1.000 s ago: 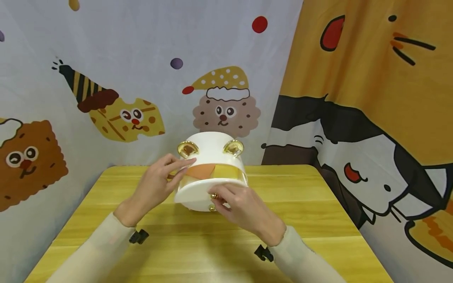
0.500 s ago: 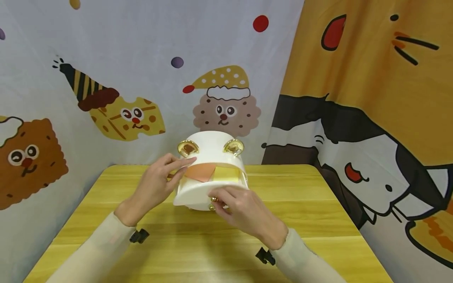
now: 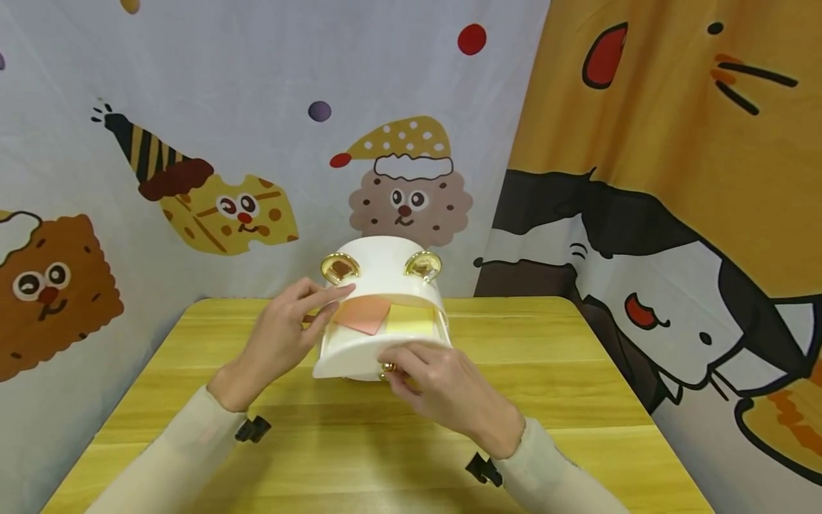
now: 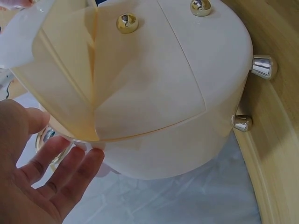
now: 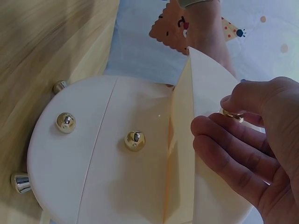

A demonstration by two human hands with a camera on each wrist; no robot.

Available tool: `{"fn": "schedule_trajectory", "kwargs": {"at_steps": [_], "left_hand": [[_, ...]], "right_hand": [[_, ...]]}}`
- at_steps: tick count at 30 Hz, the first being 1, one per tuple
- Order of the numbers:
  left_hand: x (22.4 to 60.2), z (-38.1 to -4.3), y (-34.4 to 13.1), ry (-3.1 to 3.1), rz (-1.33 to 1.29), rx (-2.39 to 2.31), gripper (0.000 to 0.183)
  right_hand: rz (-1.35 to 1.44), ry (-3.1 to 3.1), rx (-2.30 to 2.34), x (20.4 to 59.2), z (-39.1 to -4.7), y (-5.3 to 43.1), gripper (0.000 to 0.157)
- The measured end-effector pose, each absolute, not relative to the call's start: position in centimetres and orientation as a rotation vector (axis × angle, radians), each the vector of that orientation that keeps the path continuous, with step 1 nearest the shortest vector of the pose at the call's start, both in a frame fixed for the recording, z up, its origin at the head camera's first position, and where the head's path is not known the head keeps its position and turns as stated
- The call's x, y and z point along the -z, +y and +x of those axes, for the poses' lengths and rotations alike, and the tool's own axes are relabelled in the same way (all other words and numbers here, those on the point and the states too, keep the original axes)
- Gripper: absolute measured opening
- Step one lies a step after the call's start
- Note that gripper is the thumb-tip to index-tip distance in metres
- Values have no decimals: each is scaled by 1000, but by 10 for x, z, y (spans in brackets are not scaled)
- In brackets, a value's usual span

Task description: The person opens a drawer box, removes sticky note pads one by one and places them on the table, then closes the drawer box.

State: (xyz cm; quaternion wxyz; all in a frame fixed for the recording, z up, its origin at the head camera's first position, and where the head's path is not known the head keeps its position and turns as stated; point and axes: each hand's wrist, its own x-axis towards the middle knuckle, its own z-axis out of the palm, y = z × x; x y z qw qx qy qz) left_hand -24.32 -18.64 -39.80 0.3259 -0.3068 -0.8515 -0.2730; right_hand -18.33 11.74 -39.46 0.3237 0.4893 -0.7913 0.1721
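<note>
A white rounded drawer box (image 3: 382, 268) with gold ears stands on the table. Its top drawer (image 3: 347, 357) is partly out toward me; an orange paper note (image 3: 362, 315) and a yellow paper note (image 3: 411, 319) lie inside. My right hand (image 3: 443, 382) pinches the gold knob (image 5: 233, 115) of this drawer between thumb and fingers. At the box's left side, my left hand (image 3: 279, 332) rests its fingers on the wall beside the open drawer, as the left wrist view also shows. Two lower drawers with gold knobs (image 5: 135, 140) are closed.
The box stands on gold feet (image 4: 264, 67) near the back of the wooden table (image 3: 308, 442). Behind it hangs a cloth (image 3: 257, 78) printed with cartoon snacks, and an orange printed cloth (image 3: 681, 128) hangs on the right.
My right hand has drawn the top drawer further out toward me, and more of the orange and yellow notes shows. My left hand has stayed in place at the box's side.
</note>
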Motion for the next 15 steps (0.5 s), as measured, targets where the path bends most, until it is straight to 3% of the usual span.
{"fn": "schedule_trajectory", "kwargs": {"at_steps": [15], "left_hand": [[400, -244, -187, -2240, -791, 704, 45]], "right_hand": [[1286, -2088, -438, 393, -177, 117, 27]]}}
